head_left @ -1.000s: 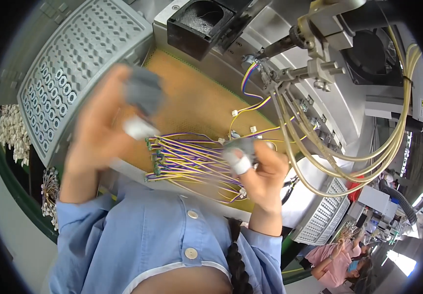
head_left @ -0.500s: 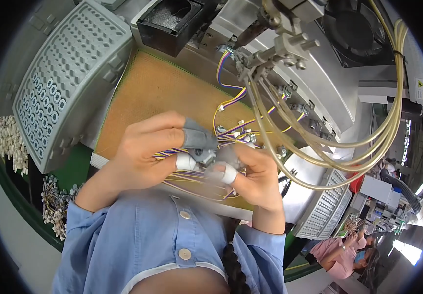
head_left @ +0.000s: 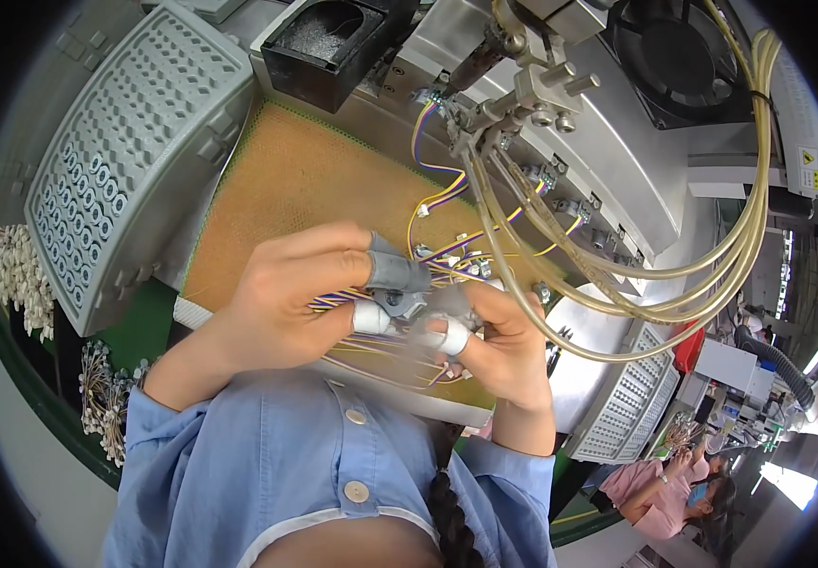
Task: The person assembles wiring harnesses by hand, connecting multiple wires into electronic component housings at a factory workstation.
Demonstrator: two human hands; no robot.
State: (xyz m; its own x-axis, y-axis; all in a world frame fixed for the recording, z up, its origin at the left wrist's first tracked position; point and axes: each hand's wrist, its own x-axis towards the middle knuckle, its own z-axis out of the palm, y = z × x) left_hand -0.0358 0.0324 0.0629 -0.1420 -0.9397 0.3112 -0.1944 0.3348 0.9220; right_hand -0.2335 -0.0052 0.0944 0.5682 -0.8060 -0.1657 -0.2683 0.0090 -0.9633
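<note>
Above the near part of the brown mat (head_left: 305, 170), my left hand (head_left: 295, 295) pinches a small grey part (head_left: 401, 303) between thumb and fingers that wear grey and white finger covers. Yellow, purple and white wires (head_left: 333, 300) pass under that hand, and more lie on the mat beyond it. Close beside the part is my right hand (head_left: 508, 346), its fingers drawn together and a white cover on the thumb. Its fingertips are smeared by motion, so what they hold, if anything, cannot be made out.
A grey tray (head_left: 158, 104) with ring-shaped parts stands at the left. Bundled white connectors (head_left: 23, 275) hang beside it. Ahead is a metal machine with a black box (head_left: 333, 57), clamped wires and clear tubes (head_left: 764, 170) arching right. A co-worker (head_left: 650, 492) sits far right.
Both hands have shifted slightly right over the mat, still close together with the grey part in the left. The view has turned a little, so the machine appears slightly further left.
</note>
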